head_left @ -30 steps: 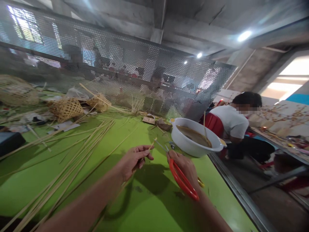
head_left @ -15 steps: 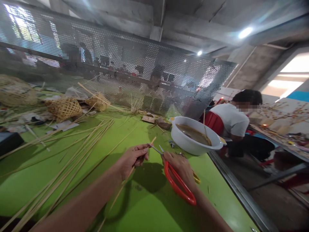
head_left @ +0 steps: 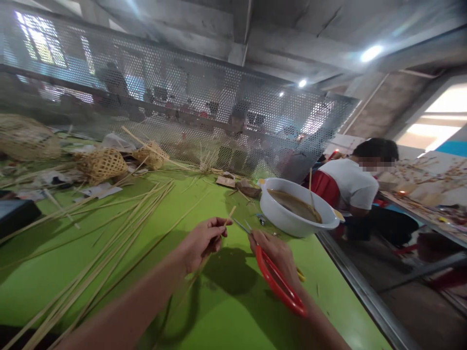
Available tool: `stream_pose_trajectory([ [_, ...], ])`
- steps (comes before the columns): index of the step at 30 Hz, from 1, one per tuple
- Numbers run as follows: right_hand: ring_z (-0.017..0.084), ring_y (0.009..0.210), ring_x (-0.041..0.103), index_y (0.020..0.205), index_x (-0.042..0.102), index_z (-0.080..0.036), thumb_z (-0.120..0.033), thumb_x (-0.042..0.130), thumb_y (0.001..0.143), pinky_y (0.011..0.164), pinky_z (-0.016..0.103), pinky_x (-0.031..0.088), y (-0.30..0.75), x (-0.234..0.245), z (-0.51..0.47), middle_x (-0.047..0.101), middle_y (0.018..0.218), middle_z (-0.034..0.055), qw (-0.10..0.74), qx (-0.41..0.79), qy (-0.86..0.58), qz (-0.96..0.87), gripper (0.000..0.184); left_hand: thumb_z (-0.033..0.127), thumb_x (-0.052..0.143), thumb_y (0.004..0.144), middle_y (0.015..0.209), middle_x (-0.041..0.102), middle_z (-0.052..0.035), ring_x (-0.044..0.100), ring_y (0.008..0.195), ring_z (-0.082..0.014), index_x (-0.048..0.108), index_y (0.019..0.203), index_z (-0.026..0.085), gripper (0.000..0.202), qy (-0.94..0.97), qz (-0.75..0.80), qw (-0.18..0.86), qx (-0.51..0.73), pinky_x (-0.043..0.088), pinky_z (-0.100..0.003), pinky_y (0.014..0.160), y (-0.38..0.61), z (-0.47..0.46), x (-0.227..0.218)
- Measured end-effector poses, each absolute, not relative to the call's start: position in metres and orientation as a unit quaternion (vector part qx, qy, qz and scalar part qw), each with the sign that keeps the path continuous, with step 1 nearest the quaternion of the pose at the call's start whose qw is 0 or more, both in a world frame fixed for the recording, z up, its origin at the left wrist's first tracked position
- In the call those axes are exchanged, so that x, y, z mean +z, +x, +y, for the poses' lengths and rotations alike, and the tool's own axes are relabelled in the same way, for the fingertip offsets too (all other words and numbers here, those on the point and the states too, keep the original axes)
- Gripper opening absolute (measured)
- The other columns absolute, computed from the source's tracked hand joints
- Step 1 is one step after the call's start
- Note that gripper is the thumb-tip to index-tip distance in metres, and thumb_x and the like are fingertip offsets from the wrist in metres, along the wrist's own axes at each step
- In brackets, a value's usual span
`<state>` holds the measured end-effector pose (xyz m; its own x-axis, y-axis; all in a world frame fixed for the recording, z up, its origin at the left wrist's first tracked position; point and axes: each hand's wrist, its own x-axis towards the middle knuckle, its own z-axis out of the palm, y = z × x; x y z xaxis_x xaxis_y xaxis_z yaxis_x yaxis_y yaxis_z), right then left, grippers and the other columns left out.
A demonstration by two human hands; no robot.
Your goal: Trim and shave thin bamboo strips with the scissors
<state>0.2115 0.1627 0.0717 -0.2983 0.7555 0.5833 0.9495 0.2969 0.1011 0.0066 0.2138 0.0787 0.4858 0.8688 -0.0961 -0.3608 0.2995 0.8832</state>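
Note:
My left hand (head_left: pixel 207 239) pinches a thin bamboo strip (head_left: pixel 232 212) close to its tip, which pokes up past the fingers. The rest of that strip trails down toward me, blurred. Wrapped in my right hand (head_left: pixel 274 250) is a pair of red-handled scissors (head_left: pixel 279 287). Their blades are parted a little and point at the strip's end, just apart from it. Part of the handle is hidden behind the hand. Left of my left arm, a bundle of long bamboo strips (head_left: pixel 124 248) lies across the green table (head_left: pixel 215 311).
A white basin (head_left: pixel 288 218) of brownish water, with a stick standing in it, is at the table's right edge. Woven bamboo baskets (head_left: pixel 102 164) and scraps lie at the back left. A perforated metal screen (head_left: pixel 204 112) borders the back. A seated person (head_left: pixel 346 180) is at the right.
The scissors have drawn back to the right, away from the strip that they touched before. My left hand keeps its pinch, and the strip's trailing part has shifted.

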Motion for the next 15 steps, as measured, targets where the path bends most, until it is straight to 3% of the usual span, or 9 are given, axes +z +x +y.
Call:
stream_pose_trajectory([
  [6, 0.015, 0.055, 0.051, 0.076, 0.053, -0.021, -0.018, 0.043, 0.094, 0.055, 0.029, 0.027, 0.205, 0.073, 0.16, 0.058, 0.063, -0.0001, 0.155, -0.223, -0.547, -0.792, 0.02, 0.016, 0.057, 0.082, 0.06, 0.05, 0.0049, 0.03, 0.034, 0.0005, 0.064, 0.112, 0.014, 0.03, 0.431, 0.304, 0.76, 0.38, 0.015, -0.014, 0.034, 0.007, 0.213, 0.08],
  [15, 0.013, 0.054, 0.052, 0.079, 0.054, -0.02, -0.025, 0.036, 0.095, 0.052, 0.026, 0.028, 0.225, 0.074, 0.164, 0.058, 0.065, -0.0001, 0.222, -0.158, -0.584, -0.764, 0.024, 0.022, 0.063, 0.08, 0.06, 0.05, 0.005, 0.026, 0.036, 0.0004, 0.065, 0.116, 0.017, 0.037, 0.414, 0.306, 0.777, 0.363, 0.012, -0.015, 0.036, 0.005, 0.207, 0.083],
])
